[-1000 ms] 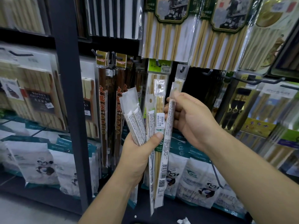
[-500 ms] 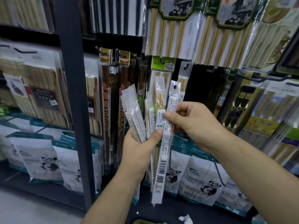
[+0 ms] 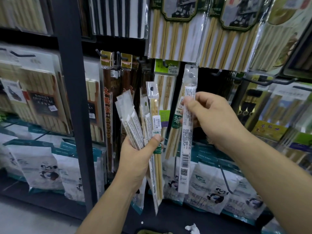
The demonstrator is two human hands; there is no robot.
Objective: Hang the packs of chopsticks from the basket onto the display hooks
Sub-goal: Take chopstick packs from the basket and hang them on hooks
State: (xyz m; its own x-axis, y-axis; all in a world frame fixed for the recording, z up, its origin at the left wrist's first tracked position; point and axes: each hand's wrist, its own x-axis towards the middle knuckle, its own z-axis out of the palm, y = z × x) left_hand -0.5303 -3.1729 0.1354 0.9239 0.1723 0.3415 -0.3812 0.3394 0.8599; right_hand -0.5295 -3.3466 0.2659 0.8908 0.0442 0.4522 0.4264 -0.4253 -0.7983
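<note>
We see one pack of chopsticks, a long narrow clear sleeve with a white printed strip and a barcode low down. It is held nearly upright in front of the display. The right hand pinches it in its upper part, thumb in front and curled fingers behind. Its top end lies over another slim pack, which slants down to the left behind it and carries a green label. We cannot tell which of the two the clear tab and hole above belong to, or whether that hole sits on a hook.

Just to the left, the left hand grips a fanned bundle of packs, thumb pressed across the front. Their tops spread upward and their tails hang below the wrist. The bundle and the single pack are apart.

Behind them, dark brown chopsticks hang from black hooks. Wide packs of pale chopsticks hang in the row above. A bare hook juts out to the right of the single pack. A dark metal post stands to the left. White bags with panda pictures line the bottom shelf, and a scrap of white paper lies on the floor.
</note>
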